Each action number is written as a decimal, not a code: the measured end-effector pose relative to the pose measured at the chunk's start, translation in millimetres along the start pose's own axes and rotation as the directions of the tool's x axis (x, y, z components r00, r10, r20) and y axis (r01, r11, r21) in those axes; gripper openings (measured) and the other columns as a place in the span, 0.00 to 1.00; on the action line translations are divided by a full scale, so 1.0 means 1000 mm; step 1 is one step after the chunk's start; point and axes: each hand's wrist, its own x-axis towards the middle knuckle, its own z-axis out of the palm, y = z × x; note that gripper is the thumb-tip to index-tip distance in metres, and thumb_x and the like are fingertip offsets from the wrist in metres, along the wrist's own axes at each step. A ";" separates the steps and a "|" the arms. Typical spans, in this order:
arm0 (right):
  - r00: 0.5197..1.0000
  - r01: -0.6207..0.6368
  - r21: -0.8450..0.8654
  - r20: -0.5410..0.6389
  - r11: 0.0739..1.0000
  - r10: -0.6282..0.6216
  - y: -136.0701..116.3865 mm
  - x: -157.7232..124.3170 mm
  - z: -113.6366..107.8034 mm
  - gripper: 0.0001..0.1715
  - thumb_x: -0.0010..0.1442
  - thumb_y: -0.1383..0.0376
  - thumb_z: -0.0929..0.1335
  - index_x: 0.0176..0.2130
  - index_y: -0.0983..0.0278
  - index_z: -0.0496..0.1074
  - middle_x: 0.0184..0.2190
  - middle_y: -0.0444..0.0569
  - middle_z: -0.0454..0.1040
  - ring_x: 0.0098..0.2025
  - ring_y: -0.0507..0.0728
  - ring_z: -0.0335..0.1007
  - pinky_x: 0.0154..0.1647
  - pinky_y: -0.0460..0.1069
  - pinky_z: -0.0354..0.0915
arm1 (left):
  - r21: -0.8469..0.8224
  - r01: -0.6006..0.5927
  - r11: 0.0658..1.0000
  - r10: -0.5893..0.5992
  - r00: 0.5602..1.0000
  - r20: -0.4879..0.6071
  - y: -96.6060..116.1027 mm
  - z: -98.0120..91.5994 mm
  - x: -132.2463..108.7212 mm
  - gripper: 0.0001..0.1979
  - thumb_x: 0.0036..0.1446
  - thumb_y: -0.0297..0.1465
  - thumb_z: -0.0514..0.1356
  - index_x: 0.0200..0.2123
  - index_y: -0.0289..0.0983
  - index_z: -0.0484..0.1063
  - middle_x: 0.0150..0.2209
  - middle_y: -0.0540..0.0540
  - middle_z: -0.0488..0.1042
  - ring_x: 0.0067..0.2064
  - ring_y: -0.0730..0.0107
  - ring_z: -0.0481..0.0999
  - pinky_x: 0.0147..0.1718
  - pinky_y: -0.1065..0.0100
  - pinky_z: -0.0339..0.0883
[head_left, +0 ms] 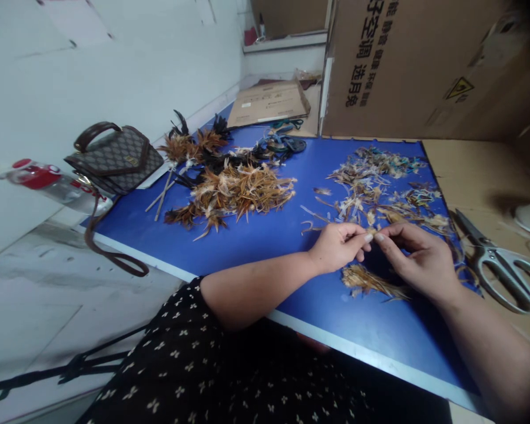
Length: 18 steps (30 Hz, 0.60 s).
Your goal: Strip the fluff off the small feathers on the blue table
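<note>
A small tan feather (371,233) is pinched between the fingertips of both hands, low over the near right of the blue desk (256,247). The left hand (339,247) closes thumb and forefinger on it, and the right hand (417,257) nips it from the other side. Something this fine is probably best held lightly near the quill, close above the little bundle (367,281) just under the hands. Loose feathers (380,182) spread beyond, with a brown heap (238,191) far left and scissors (499,265) at right. The cardboard box (415,65) bears Chinese print, including 空调, and a yellow warning triangle. The bottle (48,179) label is too blurred to read.
</note>
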 end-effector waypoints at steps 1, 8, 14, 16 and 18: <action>1.000 0.009 0.000 -0.009 1.000 -0.009 0.000 0.000 0.000 0.17 0.71 0.50 0.75 0.39 0.60 0.81 0.34 0.49 0.83 0.32 0.56 0.76 0.35 0.51 0.71 | -0.012 0.003 1.000 -0.003 1.000 0.003 0.000 0.000 0.000 0.16 0.69 0.39 0.68 0.34 0.34 0.75 0.26 0.51 0.76 0.25 0.80 0.72 0.32 0.71 0.69; 0.991 0.125 -0.027 -0.047 0.992 -0.126 -0.009 0.000 0.001 0.12 0.73 0.53 0.74 0.50 0.55 0.84 0.43 0.52 0.85 0.42 0.63 0.81 0.46 0.60 0.76 | -0.293 0.053 0.955 -0.053 0.999 0.010 -0.006 -0.001 0.005 0.23 0.59 0.47 0.77 0.36 0.33 0.75 0.32 0.49 0.79 0.27 0.78 0.77 0.32 0.70 0.71; 0.995 0.062 -0.036 -0.081 0.997 -0.065 -0.004 -0.001 0.001 0.13 0.71 0.52 0.75 0.42 0.59 0.83 0.38 0.51 0.84 0.36 0.59 0.79 0.39 0.54 0.74 | -0.378 0.110 0.919 -0.087 0.993 0.078 -0.005 -0.003 0.006 0.23 0.58 0.45 0.79 0.39 0.32 0.77 0.35 0.45 0.82 0.32 0.72 0.83 0.42 0.63 0.77; 0.997 0.027 -0.022 -0.071 0.999 -0.029 -0.003 -0.001 0.001 0.15 0.70 0.51 0.76 0.40 0.59 0.83 0.36 0.51 0.84 0.35 0.58 0.79 0.39 0.53 0.73 | -0.367 0.126 0.921 -0.096 0.990 0.100 -0.004 -0.003 0.005 0.24 0.57 0.45 0.79 0.39 0.31 0.78 0.35 0.44 0.82 0.32 0.71 0.83 0.43 0.63 0.77; 0.998 0.008 -0.010 -0.068 1.000 -0.008 -0.004 -0.001 0.000 0.16 0.69 0.50 0.76 0.38 0.59 0.83 0.36 0.50 0.84 0.35 0.57 0.79 0.39 0.52 0.74 | -0.359 0.135 0.923 -0.102 0.989 0.111 -0.004 -0.003 0.005 0.25 0.55 0.46 0.80 0.39 0.31 0.79 0.35 0.44 0.83 0.32 0.71 0.84 0.42 0.64 0.77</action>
